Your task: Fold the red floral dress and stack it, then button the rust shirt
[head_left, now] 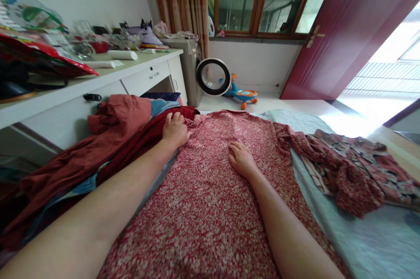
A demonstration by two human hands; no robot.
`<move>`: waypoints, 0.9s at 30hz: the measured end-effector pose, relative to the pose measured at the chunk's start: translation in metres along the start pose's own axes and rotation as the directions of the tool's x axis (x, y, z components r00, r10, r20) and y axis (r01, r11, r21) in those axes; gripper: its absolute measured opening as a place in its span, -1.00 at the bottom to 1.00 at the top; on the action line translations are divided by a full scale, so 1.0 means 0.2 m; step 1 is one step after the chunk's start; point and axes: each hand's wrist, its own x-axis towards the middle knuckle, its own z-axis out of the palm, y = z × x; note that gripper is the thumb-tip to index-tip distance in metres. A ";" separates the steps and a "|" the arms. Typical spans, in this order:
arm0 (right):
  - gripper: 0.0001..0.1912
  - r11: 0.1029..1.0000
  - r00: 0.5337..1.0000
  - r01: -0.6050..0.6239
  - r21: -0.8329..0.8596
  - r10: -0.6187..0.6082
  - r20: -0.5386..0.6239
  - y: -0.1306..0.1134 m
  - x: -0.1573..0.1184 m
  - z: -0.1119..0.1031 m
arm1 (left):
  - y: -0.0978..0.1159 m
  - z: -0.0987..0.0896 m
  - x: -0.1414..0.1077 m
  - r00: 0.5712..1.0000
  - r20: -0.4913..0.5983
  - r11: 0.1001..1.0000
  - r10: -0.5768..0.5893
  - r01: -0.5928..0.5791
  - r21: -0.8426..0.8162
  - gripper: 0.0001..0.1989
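Note:
A red dress-like garment [213, 191] with a small pale floral print lies spread out in front of me, its sleeve stretching to the right. My left hand [175, 131] rests at the garment's upper left edge, beside the dark red cloth, with its fingers slightly bent and apart. On the middle of the printed fabric, my right hand [242, 159] lies palm down, fingers extended. Neither hand shows anything lifted. What is under the left palm is hidden.
Rust-coloured clothing [121, 114] and dark red cloth [141, 141] are heaped at left. A floral garment [367, 160] lies right on the pale blue sheet [367, 235]. Beyond are a cluttered desk [154, 56], a washing machine with its door open [214, 76] and a ride-on toy [243, 93].

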 end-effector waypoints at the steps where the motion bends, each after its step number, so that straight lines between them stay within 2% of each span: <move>1: -0.56 1.000 1.000 -0.002 -0.001 0.002 0.003 0.00 0.00 0.00 | 0.01 0.01 0.01 0.999 0.008 0.999 0.044 -0.044 0.024 -0.75; 5: -0.56 1.000 1.000 -0.011 -0.008 0.011 0.008 -0.01 0.00 -0.01 | 0.04 0.07 0.10 0.970 0.035 0.970 0.240 -0.241 0.034 -0.67; 7: -0.56 1.000 1.000 -0.012 -0.011 0.012 0.008 -0.01 0.00 -0.01 | 0.05 0.10 0.14 0.936 0.072 0.939 0.344 -0.343 -0.028 -0.64; 8: -0.56 1.000 1.000 -0.009 -0.012 0.009 0.010 -0.01 0.00 -0.01 | 0.05 0.11 0.15 0.925 0.120 0.932 0.362 -0.356 -0.067 -0.64; 11: -0.56 1.000 1.000 -0.007 -0.008 0.007 0.008 -0.01 0.00 -0.01 | 0.05 0.16 0.19 0.910 0.324 0.966 0.258 -0.231 -0.120 -0.67; 13: -0.56 1.000 1.000 -0.009 -0.003 0.009 0.004 -0.01 0.00 -0.01 | 0.06 0.19 0.21 0.904 0.397 0.987 0.156 -0.132 -0.087 -0.72; 19: -0.56 1.000 1.000 -0.014 0.014 0.014 -0.006 -0.02 0.00 -0.01 | 0.13 0.21 0.33 0.933 0.347 0.994 0.096 -0.071 -0.084 -0.67; 23: -0.56 1.000 1.000 -0.013 0.020 0.013 -0.006 -0.02 0.00 -0.01 | 0.18 0.23 0.40 0.932 0.321 0.980 0.166 -0.122 -0.155 -0.62; 27: -0.56 1.000 1.000 -0.013 0.026 0.013 -0.003 -0.02 -0.01 -0.02 | 0.20 0.29 0.40 0.914 0.319 0.960 0.249 -0.188 -0.208 -0.62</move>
